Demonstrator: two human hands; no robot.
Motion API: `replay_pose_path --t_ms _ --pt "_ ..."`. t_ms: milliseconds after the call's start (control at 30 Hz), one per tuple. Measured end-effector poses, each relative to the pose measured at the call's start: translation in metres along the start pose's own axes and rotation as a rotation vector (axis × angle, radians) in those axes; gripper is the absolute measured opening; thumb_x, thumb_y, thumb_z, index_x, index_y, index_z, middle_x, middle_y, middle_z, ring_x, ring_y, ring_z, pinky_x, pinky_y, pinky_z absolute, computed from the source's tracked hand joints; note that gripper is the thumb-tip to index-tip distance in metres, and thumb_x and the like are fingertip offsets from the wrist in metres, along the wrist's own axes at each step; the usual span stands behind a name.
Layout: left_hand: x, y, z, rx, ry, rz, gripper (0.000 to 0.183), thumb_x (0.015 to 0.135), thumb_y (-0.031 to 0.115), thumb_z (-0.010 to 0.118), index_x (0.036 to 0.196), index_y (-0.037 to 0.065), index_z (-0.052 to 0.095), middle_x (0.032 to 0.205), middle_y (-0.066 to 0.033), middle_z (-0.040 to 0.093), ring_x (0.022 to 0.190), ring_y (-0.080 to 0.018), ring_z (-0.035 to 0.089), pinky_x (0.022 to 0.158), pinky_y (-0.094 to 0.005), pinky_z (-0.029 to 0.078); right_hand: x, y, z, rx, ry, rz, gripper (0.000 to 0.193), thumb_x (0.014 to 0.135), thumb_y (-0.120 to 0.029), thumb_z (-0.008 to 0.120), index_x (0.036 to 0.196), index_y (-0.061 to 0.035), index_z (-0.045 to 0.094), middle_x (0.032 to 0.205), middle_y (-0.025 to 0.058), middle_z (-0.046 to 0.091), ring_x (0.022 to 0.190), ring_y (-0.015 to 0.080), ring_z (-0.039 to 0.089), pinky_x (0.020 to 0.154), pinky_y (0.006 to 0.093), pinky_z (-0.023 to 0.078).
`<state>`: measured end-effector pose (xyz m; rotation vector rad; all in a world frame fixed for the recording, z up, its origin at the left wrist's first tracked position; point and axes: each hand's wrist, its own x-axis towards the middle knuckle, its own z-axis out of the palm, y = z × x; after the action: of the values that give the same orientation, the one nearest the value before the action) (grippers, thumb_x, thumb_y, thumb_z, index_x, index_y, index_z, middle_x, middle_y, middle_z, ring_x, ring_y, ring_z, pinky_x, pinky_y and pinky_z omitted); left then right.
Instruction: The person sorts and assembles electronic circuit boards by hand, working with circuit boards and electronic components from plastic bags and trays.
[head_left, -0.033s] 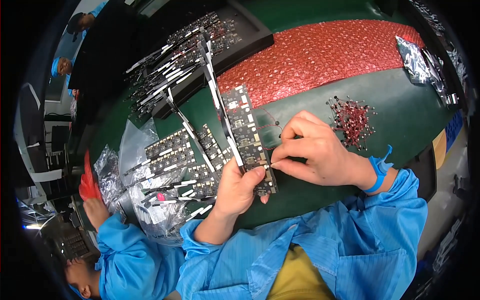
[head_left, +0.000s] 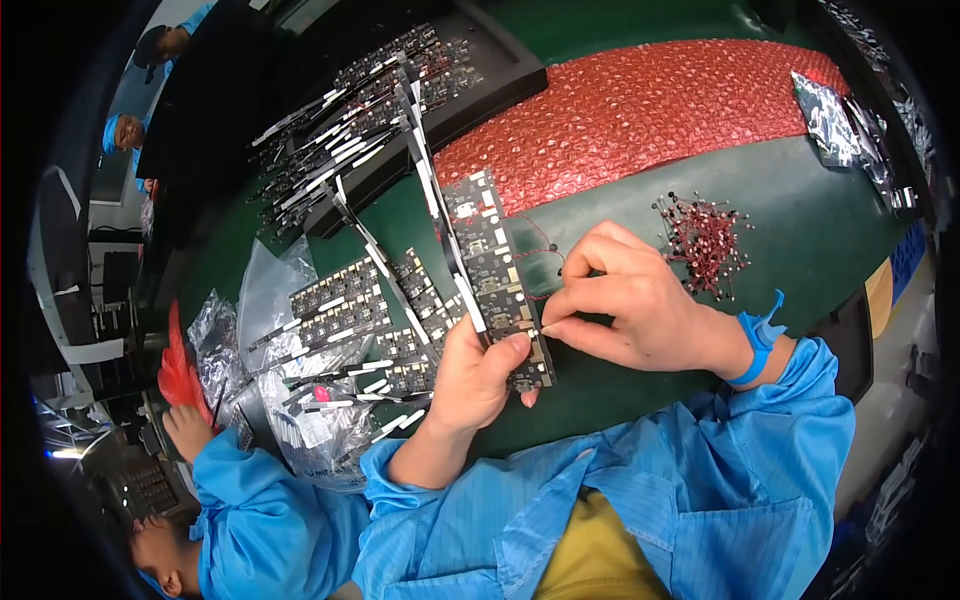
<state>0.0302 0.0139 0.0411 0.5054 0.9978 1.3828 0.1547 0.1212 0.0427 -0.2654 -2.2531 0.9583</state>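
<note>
My left hand [head_left: 468, 382] grips the lower end of a long black circuit board panel [head_left: 488, 245], thumb on top, holding it at a slant. Black cables with white sleeves [head_left: 440, 215] run along the panel's left edge. Thin red-and-black wires with small dark round ends [head_left: 555, 247] stick out from its right edge. My right hand [head_left: 625, 300] is closed in a pinch beside that edge, and one thin wire [head_left: 538, 297] runs into its fingers. The very tips hide what they hold there. Right of this hand lies a pile of similar wire leads [head_left: 703, 240].
More board panels [head_left: 345, 300] with cables lie left of my hands, beside clear plastic bags [head_left: 320, 430]. A black tray [head_left: 500, 60] holds several boards. Red bubble wrap [head_left: 640, 120] covers the far mat [head_left: 610, 190]. A co-worker's hand [head_left: 188, 432] is by a red bag [head_left: 180, 370] at left.
At the left, the co-worker's hand has shifted slightly and its fingers have spread beside the red bag. My hands and the board panel have not visibly moved.
</note>
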Motion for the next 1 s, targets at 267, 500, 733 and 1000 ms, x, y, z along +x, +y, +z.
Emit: replay_pose_path --t_ms 267,500,733,1000 --pt "0.0009 -0.0018 0.0011 0.049 0.063 0.024 0.023 0.070 0.009 0.046 0.089 -0.003 0.039 0.067 -0.0116 0.049 0.040 -0.0143 0.046 0.027 -0.0209 0.037 0.0003 0.0006 0.0024 0.036 0.017 0.019 0.013 0.052 -0.007 0.062 0.062 -0.0077 0.055 0.058 0.0016 0.041 0.057 0.0163 0.041 0.051 0.0250 0.033" --pt "-0.0003 -0.0025 -0.0018 0.127 -0.042 0.087 0.018 0.074 0.006 0.042 0.089 -0.003 0.040 0.071 -0.0088 0.049 0.047 -0.0113 0.047 0.036 -0.0201 0.039 -0.0004 0.0016 -0.0004 0.092 -0.039 0.105 0.008 0.055 -0.007 0.060 0.061 -0.0063 0.054 0.058 0.0027 0.043 0.057 0.0169 0.042 0.052 0.0261 0.033" --pt "-0.0001 -0.0058 0.0001 0.199 -0.019 0.138 0.019 0.074 0.003 0.041 0.091 -0.004 0.039 0.073 -0.0086 0.049 0.048 -0.0102 0.047 0.037 -0.0189 0.040 0.0011 0.0039 -0.0025 0.256 -0.150 0.247 0.007 0.058 -0.009 0.057 0.060 -0.0039 0.053 0.058 0.0055 0.047 0.059 0.0177 0.046 0.053 0.0267 0.035" --pt "0.0013 -0.0091 0.0015 0.257 0.028 0.192 0.024 0.072 0.008 0.044 0.091 -0.006 0.036 0.071 -0.0129 0.049 0.043 -0.0143 0.048 0.030 -0.0201 0.039 -0.0006 0.0061 0.0003 0.299 -0.116 0.226 0.007 0.059 -0.010 0.056 0.061 -0.0036 0.054 0.058 0.0057 0.047 0.058 0.0174 0.047 0.052 0.0267 0.036"
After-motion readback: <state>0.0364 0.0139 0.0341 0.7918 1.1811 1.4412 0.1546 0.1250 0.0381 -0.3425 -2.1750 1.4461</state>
